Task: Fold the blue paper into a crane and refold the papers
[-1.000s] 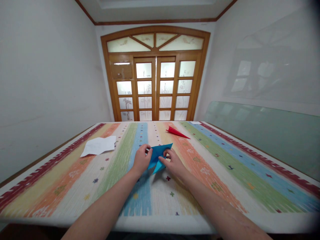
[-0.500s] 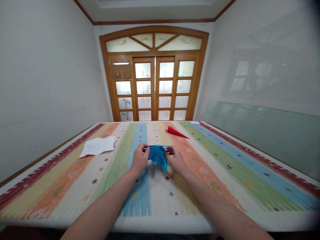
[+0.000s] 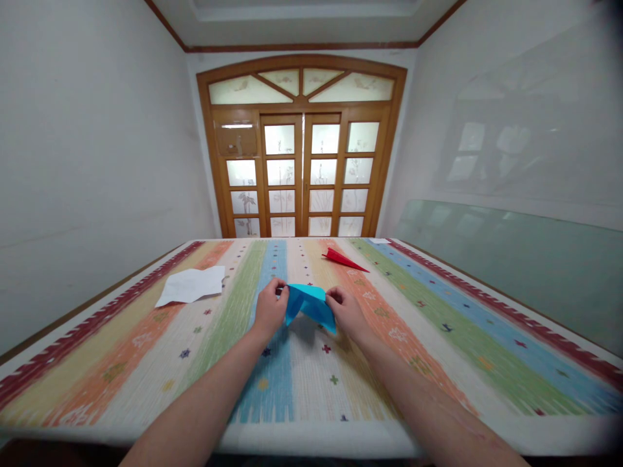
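A narrow white-walled room ends in an arched wooden door [image 3: 302,146] with frosted glass panes, and a pale green glass panel [image 3: 511,259] leans along the wall to the right of it. In front of the door stands a desk [image 3: 438,337] covered by a woven cloth in long stripes of red, yellow, orange, green, blue and cream, dotted with small cross and star motifs. The stripes run from the near edge straight toward the door.

Both hands meet over the blue stripe near the middle of the desk. The left hand [image 3: 268,311] and the right hand [image 3: 346,312] each pinch one end of a folded blue paper [image 3: 310,303], holding it just above the cloth so that a shadow falls beneath it. A pointed corner of the paper hangs down by the right hand.

Beyond the blue paper, nearer the door, a red paper plane [image 3: 343,259] lies on the orange stripe. To the left of the blue paper, well apart, a crumpled white sheet [image 3: 193,285] rests on the cloth.
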Action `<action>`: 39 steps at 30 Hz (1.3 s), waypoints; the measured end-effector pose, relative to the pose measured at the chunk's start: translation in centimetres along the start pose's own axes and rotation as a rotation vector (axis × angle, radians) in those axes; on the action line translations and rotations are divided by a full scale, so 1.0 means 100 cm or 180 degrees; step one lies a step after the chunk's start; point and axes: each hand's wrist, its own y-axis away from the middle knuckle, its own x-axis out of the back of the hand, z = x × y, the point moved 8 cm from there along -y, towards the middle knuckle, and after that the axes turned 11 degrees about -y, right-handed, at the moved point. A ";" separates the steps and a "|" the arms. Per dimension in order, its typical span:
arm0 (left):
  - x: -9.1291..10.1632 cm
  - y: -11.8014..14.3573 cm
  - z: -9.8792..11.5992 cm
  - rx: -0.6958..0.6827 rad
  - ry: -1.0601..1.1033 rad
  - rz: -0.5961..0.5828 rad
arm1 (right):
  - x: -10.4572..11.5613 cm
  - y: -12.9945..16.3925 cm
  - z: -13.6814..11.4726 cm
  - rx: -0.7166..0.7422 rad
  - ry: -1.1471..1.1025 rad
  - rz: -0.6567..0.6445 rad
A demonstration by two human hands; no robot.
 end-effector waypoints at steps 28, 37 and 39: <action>0.007 0.013 0.041 -0.0535 0.0609 -0.0052 | -0.014 0.025 -0.054 0.0839 0.1401 -0.0186; 0.003 0.003 0.020 -0.0333 0.0372 -0.0094 | -0.011 0.022 -0.053 0.0707 0.1120 -0.0105; 0.002 0.001 0.015 -0.0273 0.0373 -0.0102 | -0.008 0.019 -0.050 0.0635 0.0888 -0.0066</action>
